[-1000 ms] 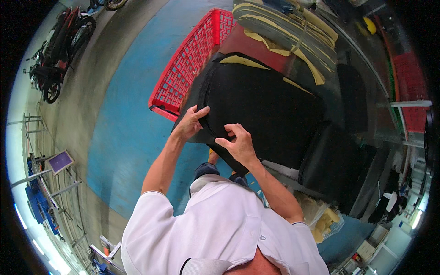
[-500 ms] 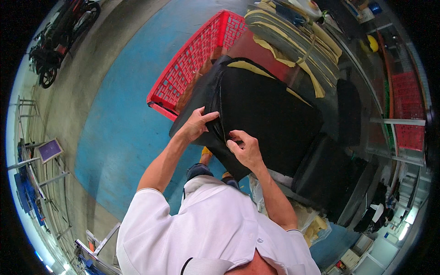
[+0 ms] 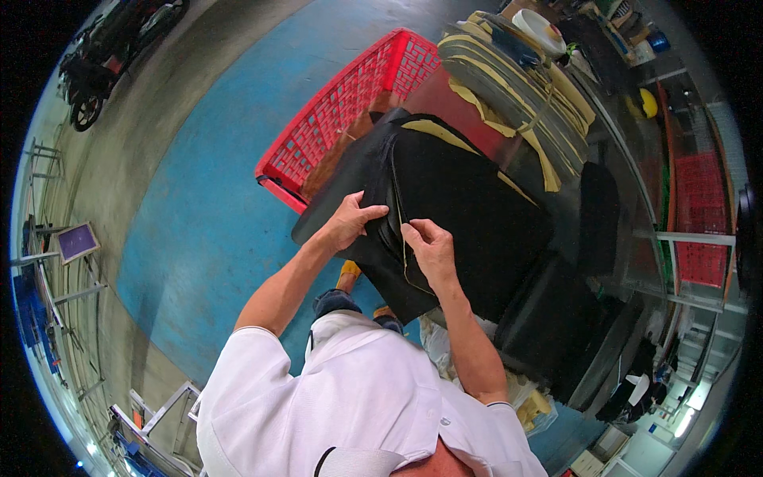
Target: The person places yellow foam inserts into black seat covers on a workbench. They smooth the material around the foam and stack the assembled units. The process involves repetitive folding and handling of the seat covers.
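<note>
A large piece of black material [image 3: 477, 199], with yellow foam-like backing along its far edge, lies in front of me. Its near-left border is folded into dark layers. My left hand [image 3: 350, 221] grips this folded border, thumb stretched across the top and fingers partly hidden beneath. A short way to the right, my right hand [image 3: 430, 248] has thumb and forefinger pinched on a thin pale strip [image 3: 406, 266] that runs along the border and hangs in a loop toward me. Whether the strip is a cord or a raw edge I cannot tell.
Beyond the black material stands a red plastic basket [image 3: 326, 107] with brown pieces inside. Stacked grey and yellow foam-backed sheets [image 3: 517, 87] lie at the far right, with a white round container [image 3: 540, 33] behind. A clear plastic bag [image 3: 531, 409] sits near my right elbow.
My right hand has risen slightly and drawn the pale strip away from the folded border, so more of it shows. My left hand stays on the fold, shifted a little right.
</note>
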